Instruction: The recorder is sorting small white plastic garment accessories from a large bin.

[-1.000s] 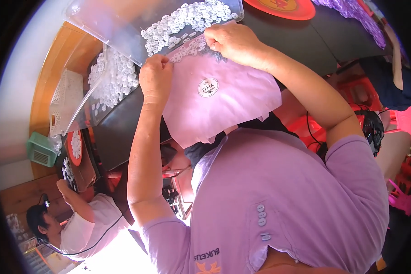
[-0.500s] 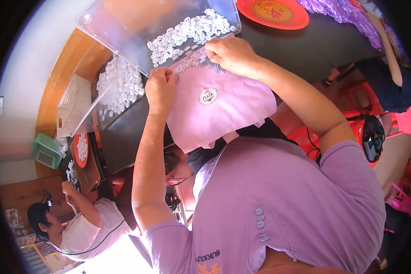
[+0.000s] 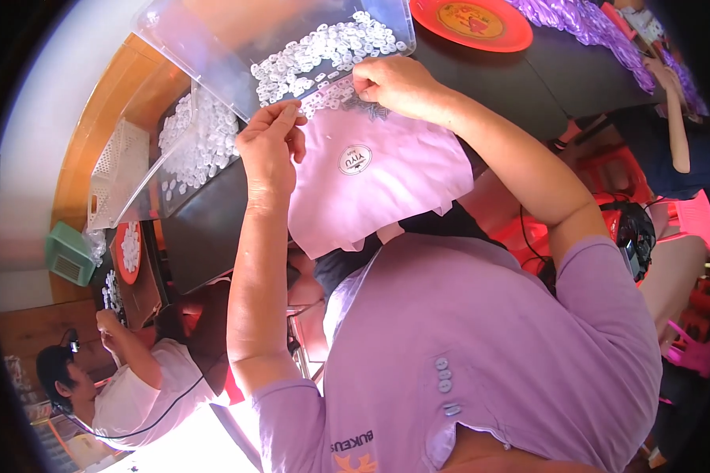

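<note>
Across my lap and up to the bin's edge spreads a pink cloth (image 3: pixel 402 165) with a round printed label. On its far end lie several small white plastic pieces (image 3: pixel 327 96) and a little heap of thin dark grey bits (image 3: pixel 373 109). My right hand (image 3: pixel 398 85) is closed over these, fingertips pinched together; what they hold is hidden. At the cloth's left edge my left hand (image 3: pixel 272 150) has its fingers curled, thumb and forefinger near each other; anything between them is too small to make out. Beyond both hands stands a clear plastic bin (image 3: pixel 205 47) with a heap of white pieces (image 3: pixel 323 47).
Left of the bin is another clear container with white pieces (image 3: pixel 201 142), then a white basket (image 3: pixel 122 162) and a green basket (image 3: pixel 72 252). A red plate (image 3: pixel 473 24) and purple bundles (image 3: pixel 584 35) lie far right. Co-workers sit at left (image 3: pixel 146 386) and right (image 3: pixel 670 146).
My left hand has turned, its forefinger and thumb now reaching further toward the bin. My right hand stays nearly in place, a little lower over the dark bits. The whole view has shifted slightly.
</note>
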`<state>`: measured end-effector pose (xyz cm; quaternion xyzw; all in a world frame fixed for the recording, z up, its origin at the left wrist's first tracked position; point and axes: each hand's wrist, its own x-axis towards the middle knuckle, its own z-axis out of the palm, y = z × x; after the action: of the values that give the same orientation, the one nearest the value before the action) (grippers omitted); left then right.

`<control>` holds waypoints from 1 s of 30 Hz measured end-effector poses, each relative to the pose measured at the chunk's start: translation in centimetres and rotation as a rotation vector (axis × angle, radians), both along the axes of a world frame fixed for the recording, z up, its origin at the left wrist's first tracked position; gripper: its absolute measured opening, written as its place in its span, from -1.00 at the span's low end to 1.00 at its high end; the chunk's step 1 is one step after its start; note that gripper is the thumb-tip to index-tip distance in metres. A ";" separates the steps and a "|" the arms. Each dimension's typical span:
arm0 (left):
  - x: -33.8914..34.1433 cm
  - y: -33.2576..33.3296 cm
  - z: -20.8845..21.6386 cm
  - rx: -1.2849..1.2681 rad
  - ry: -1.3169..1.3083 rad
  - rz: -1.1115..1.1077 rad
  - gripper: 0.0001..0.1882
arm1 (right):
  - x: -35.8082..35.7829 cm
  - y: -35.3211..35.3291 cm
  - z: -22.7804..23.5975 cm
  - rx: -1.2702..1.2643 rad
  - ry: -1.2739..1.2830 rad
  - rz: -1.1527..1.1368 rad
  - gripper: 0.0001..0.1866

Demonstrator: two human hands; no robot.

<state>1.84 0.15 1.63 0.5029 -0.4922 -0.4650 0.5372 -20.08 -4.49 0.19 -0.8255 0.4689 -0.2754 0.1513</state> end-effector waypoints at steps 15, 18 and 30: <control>-2.0 1.0 -1.0 -0.180 0.312 -0.003 -0.62 | 5.4 1.1 1.8 0.246 -0.599 0.233 -0.96; -1.4 0.7 -1.8 -0.103 0.322 0.000 -0.72 | 5.6 1.2 1.3 0.242 -0.652 0.249 -0.98; -0.7 0.7 -2.1 0.022 0.385 -0.035 -0.83 | 6.4 1.5 -0.3 0.258 -0.912 0.258 -0.95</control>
<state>1.13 0.85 -0.42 0.4020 -0.3838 -0.5673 0.6077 -13.68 -2.98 -0.12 -0.6467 0.2793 -0.5274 0.4750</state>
